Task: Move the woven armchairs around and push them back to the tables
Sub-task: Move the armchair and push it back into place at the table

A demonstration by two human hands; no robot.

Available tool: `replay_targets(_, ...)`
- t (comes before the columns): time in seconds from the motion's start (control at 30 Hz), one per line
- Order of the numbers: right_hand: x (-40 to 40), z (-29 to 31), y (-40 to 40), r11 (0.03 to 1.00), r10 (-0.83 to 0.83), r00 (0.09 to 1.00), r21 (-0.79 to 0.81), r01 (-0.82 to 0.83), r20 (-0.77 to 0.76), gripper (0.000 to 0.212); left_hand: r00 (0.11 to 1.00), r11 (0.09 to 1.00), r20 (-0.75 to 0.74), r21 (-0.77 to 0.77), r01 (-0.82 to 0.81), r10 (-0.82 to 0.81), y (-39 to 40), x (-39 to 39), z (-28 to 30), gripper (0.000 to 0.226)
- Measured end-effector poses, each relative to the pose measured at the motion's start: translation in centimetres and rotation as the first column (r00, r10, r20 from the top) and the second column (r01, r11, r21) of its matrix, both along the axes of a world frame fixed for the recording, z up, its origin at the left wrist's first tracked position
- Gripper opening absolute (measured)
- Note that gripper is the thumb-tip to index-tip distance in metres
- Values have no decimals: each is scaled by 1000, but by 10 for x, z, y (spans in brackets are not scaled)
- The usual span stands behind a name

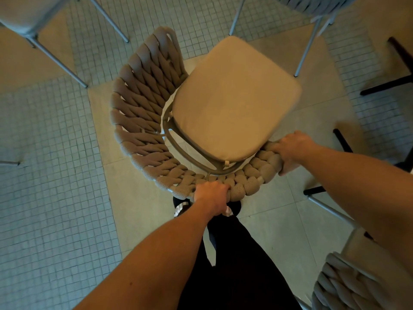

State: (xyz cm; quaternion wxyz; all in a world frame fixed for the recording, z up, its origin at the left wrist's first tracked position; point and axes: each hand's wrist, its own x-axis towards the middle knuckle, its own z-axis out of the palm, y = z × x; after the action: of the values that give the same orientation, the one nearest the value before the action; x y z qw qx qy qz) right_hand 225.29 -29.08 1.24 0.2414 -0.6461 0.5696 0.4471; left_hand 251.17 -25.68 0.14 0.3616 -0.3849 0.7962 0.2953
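Nearest the camera, the person's black trouser legs (234,265) stand on the pale stone floor slab (138,209). Just ahead, the left hand (211,195) curls its fingers over the back rim of the beige rope-woven armchair with a tan seat cushion (232,99), gripping the thick braid from above; the fingertips are hidden under the weave. Further right, the right hand (292,148) wraps the same rim at its right end, thumb beneath, fingers closed round the rope. The armchair sits between both arms. Beyond it stand grey metal chair legs (306,52) and small grey mosaic tiles (49,135).
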Motion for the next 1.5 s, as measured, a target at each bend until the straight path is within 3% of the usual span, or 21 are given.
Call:
replay_targets(0.17, 26, 11, 4, 998, -56, 998, 17, 56, 3, 82, 995, 993, 1, -54, 102, -102, -20, 28, -4, 48)
replay_targets(0.4, 72, 6, 6, 962, -274, 960, 24, 273, 50, 85, 946, 943, 77, -85, 321, -314, -89, 74, -8, 59)
replay_targets(0.6, 127, -1, -14, 892, -453, 887, 31, 452, 95, 80, 859, 843, 164, -173, 510, -486, -180, 103, -5, 56)
replay_targets(0.8, 172, -12, -52, 785, -611, 771, 17, 619, 177, 82, 746, 686, 209, -294, 665, -633, -276, 110, 7, 56)
replay_targets(1.03, 208, -17, -104, 701, -692, 686, -18, 713, 226, 76, 683, 580, 301, -367, 727, -665, -356, 101, 10, 46)
replay_targets(1.5, 212, -16, -121, 695, -701, 682, -15, 719, 210, 72, 690, 583, 280, -380, 718, -668, -380, 100, -2, 49)
